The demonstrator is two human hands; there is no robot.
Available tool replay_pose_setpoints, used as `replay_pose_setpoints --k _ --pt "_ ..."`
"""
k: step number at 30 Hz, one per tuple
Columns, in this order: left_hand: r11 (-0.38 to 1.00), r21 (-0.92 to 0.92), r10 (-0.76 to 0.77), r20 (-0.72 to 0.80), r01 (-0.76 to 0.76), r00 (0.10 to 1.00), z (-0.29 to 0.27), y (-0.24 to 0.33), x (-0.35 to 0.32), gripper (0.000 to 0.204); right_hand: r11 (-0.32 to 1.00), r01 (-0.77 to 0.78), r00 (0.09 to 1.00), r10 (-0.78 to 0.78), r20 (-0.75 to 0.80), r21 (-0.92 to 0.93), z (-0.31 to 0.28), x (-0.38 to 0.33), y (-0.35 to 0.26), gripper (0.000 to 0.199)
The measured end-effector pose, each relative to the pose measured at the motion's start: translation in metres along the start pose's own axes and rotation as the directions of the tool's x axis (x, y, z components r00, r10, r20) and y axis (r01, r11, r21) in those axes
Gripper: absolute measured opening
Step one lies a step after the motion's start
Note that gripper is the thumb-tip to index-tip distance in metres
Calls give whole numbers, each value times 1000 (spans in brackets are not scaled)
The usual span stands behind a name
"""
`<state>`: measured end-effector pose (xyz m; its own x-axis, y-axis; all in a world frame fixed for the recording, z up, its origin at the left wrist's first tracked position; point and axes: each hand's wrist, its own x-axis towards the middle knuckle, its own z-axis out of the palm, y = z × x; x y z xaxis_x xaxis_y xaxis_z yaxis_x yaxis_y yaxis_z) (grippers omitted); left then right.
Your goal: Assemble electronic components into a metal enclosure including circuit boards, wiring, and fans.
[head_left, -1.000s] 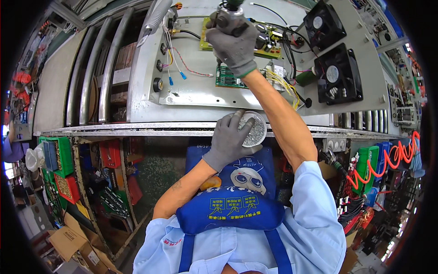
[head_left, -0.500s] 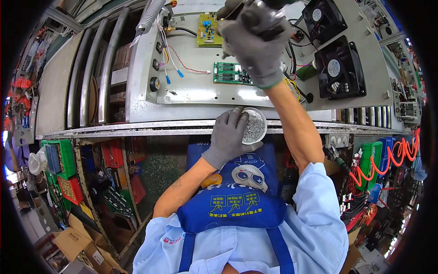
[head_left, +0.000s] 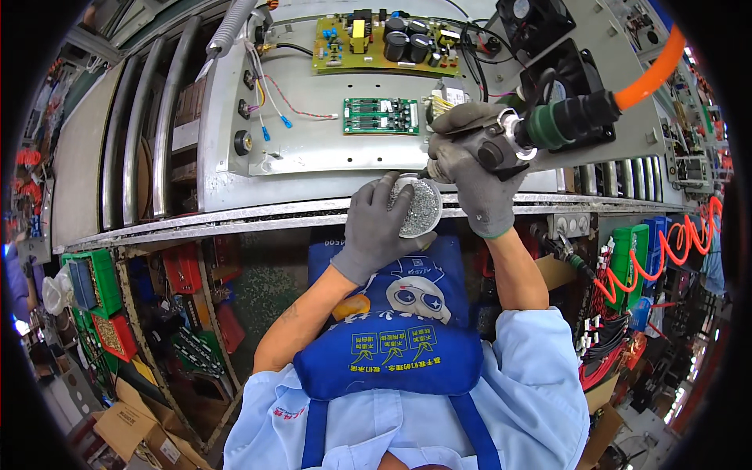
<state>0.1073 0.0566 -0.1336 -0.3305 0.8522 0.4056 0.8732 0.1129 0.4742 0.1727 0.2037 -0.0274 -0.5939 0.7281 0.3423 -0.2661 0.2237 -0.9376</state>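
My left hand (head_left: 376, 227), in a grey glove, grips a small round dish of shiny screws (head_left: 421, 208) at the near edge of the grey metal chassis (head_left: 313, 149). My right hand (head_left: 474, 184), also gloved, holds a dark pneumatic screwdriver (head_left: 548, 125) with a green collar and an orange air hose (head_left: 654, 74). Its tip points down into the dish. On the chassis lie a large yellow-green circuit board (head_left: 376, 43) and a small green circuit board (head_left: 381, 115).
Two black fans (head_left: 548, 47) are mounted at the chassis's right. Loose red, yellow and blue wires (head_left: 270, 98) hang at its left. Green and red bins (head_left: 94, 282) sit below left, a coiled orange hose (head_left: 674, 243) at right, cardboard boxes (head_left: 133, 431) on the floor.
My right hand has come down from the circuit boards at the top of the chassis to the screw dish, bringing the screwdriver with it. My left hand stayed on the dish.
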Motion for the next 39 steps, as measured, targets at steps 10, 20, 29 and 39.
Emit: replay_pose_setpoints --k 10,20,29,39 --pt "998 66 -8 33 6 999 0 3 1 78 994 -86 996 86 6 61 1 -9 10 18" --pt "999 31 -18 34 17 999 5 -2 -2 80 998 37 999 -38 -19 -51 6 -10 23 21" --pt "1000 24 7 73 -8 997 4 -2 -2 82 950 -282 958 286 -8 134 11 -19 21 13" --pt "999 21 36 -20 -36 999 8 7 8 60 995 51 998 -54 -39 -84 19 2 35 23"
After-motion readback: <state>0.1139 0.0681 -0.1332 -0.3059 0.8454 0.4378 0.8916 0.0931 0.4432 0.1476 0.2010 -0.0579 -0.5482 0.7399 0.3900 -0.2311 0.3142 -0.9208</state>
